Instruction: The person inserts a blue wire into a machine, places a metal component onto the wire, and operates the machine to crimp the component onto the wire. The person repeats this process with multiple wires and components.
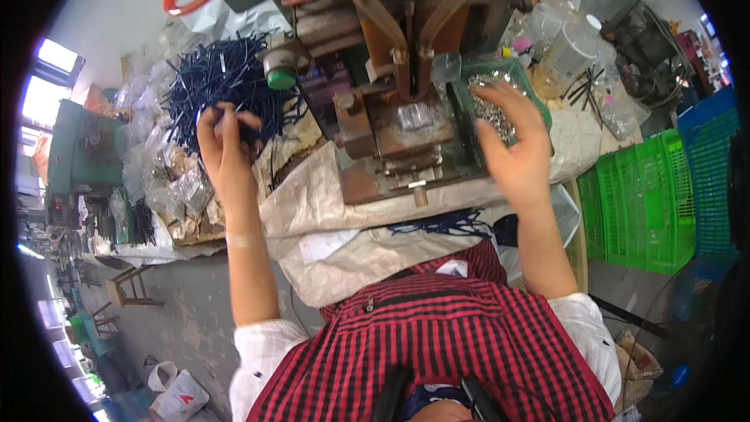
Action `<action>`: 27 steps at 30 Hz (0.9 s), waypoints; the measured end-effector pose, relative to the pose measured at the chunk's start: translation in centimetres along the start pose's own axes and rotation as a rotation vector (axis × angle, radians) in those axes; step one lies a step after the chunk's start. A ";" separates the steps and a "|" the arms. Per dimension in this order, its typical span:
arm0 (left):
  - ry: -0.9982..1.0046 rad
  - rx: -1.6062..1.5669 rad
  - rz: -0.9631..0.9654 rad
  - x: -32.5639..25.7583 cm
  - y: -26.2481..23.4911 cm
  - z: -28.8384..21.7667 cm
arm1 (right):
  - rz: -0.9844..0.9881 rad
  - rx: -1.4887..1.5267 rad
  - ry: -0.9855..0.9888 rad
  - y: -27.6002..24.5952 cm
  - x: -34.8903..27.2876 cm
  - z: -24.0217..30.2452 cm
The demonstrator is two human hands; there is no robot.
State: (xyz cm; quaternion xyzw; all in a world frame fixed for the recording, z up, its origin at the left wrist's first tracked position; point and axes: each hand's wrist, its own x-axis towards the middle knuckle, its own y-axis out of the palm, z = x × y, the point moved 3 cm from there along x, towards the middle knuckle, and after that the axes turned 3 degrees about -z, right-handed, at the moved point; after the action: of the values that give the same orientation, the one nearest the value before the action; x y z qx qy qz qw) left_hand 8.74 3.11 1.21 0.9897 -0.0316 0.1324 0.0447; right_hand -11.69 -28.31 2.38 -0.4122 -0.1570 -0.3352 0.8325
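My left hand (226, 141) is over a heap of thin dark blue straps (211, 78). Its fingers are bent and a little smeared, and whether a strap is between them does not show. My right hand (518, 141) hovers at a green tray (541, 105) of small shiny metal pieces (494, 113), thumb and fingers spread apart with nothing visible between them. Between both hands stands a press machine (398, 144). A small silvery metal block (415, 116) sits on its bed, below two upright guides (412, 70).
Pale sheeting (305, 195) covers the bench, with more blue straps (441, 223) along its front edge. A clear plastic tub (566, 55) stands behind the tray. Green crates (637, 203) are at right. A wooden stool (133, 287) stands on the floor at left.
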 end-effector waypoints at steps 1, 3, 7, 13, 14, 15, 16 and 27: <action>-0.068 -0.030 0.081 -2.3 1.9 -2.4 | -0.040 -0.195 0.017 -0.5 -0.2 -2.9; -0.259 0.015 0.458 -8.5 6.6 -5.4 | -0.067 -0.443 0.043 0.5 -1.1 -6.6; -1.003 -0.439 0.721 -12.8 13.7 -6.7 | -0.076 -0.508 0.034 2.3 -1.1 -8.7; -1.143 -0.503 0.544 -12.1 14.5 -5.1 | -0.150 -0.233 0.089 1.0 1.0 -8.4; -1.131 -0.505 0.546 -12.2 14.7 -5.1 | -0.181 -0.220 0.122 1.1 0.9 -8.9; -1.112 -0.505 0.539 -12.0 14.8 -5.1 | -0.210 -0.197 0.151 1.2 0.8 -9.7; -1.093 -0.505 0.529 -12.1 14.9 -5.2 | -0.237 -0.174 0.179 1.4 0.7 -10.4; -0.480 -0.240 0.414 -12.7 8.0 -0.7 | -0.268 0.276 0.275 -0.1 -3.2 -12.0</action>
State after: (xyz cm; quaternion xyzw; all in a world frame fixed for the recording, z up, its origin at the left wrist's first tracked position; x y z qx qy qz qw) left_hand -4.22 -4.16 -0.86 0.9529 -0.2568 -0.1029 0.1245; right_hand -14.22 -36.48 -6.63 -0.2205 -0.1396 -0.4714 0.8425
